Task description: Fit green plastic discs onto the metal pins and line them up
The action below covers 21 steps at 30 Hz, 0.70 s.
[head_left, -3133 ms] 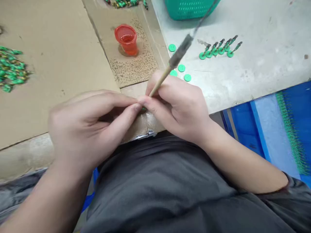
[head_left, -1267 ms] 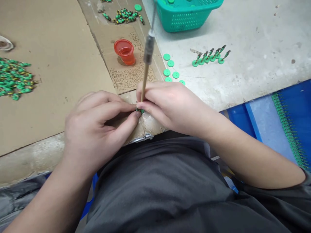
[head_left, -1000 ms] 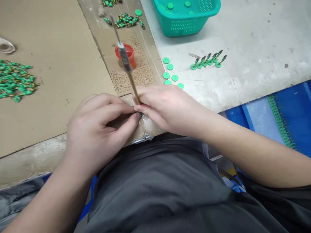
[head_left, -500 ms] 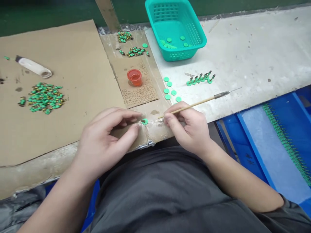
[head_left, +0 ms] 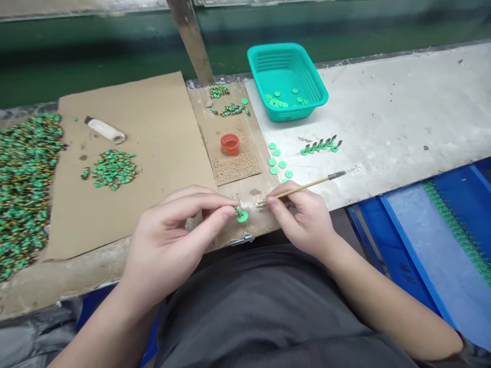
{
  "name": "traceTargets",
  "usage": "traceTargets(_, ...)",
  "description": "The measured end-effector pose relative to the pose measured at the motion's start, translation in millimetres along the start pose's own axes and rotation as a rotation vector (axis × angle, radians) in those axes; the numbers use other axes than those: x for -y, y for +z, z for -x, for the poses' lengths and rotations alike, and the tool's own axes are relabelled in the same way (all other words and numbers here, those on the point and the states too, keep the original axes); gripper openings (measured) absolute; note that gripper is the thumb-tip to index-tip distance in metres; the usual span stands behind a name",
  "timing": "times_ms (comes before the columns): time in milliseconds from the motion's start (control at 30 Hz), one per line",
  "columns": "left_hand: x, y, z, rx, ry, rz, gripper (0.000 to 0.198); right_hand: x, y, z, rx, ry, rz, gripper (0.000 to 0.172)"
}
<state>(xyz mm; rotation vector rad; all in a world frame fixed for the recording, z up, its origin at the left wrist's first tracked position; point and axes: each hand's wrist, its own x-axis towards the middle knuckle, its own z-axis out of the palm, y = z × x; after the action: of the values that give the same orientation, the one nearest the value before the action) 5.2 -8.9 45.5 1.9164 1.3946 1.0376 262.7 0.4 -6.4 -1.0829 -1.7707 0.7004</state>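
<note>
My left hand pinches a small green piece with a round disc base between thumb and forefinger, just above the table's near edge. My right hand is closed around a thin wooden-handled brush that lies nearly level, its metal end pointing right. The two hands are a short gap apart. A small red cup of liquid stands on a cardboard scrap beyond them. Loose green discs lie right of the cup.
A teal basket with several discs sits at the back. A row of finished green pieces stands on the grey table. Heaps of green parts lie on cardboard at left, with a white tube. Blue trays sit at right.
The hands have drawn apart: the left one now holds the green piece alone, lifted slightly, and the brush has swung from upright to nearly level. The camera view has tilted up.
</note>
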Motion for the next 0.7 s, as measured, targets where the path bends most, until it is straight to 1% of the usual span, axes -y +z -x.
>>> traceTargets(133,-13.2,-8.8,5.5,-0.003,0.022,-0.005,0.018,0.1,0.1,-0.8,-0.004,-0.025,0.013,0.014)
traceTargets(233,-19.1,-13.2,3.9,-0.001,0.011,0.013,0.018,0.1,0.9,-0.9,-0.002,-0.029,0.015,0.015)
traceTargets(300,-21.0,-15.1,-0.5,0.007,-0.034,0.050,0.017,0.2,1.3,-0.5,-0.004,-0.031,0.016,0.014)
traceTargets(400,-20.9,-16.4,-9.9,0.052,-0.129,0.156,0.020,0.5,1.5,0.3,-0.010,-0.033,0.014,0.014)
traceTargets(467,-19.1,-16.7,-15.4,0.094,-0.189,0.231,0.022,0.5,1.5,0.2,-0.008,-0.032,0.005,0.014)
traceTargets(567,-14.4,-16.2,-19.3,0.112,-0.242,0.315,0.025,0.6,2.7,-1.5,0.001,-0.028,0.000,0.014)
traceTargets(633,-10.7,-15.3,-19.1,0.108,-0.225,0.327,0.028,1.3,4.4,-2.9,-0.006,-0.033,0.004,0.014)
traceTargets(700,-7.0,-14.1,-19.2,0.092,-0.129,0.223,0.034,2.9,5.9,-3.3,-0.022,-0.053,-0.008,0.014)
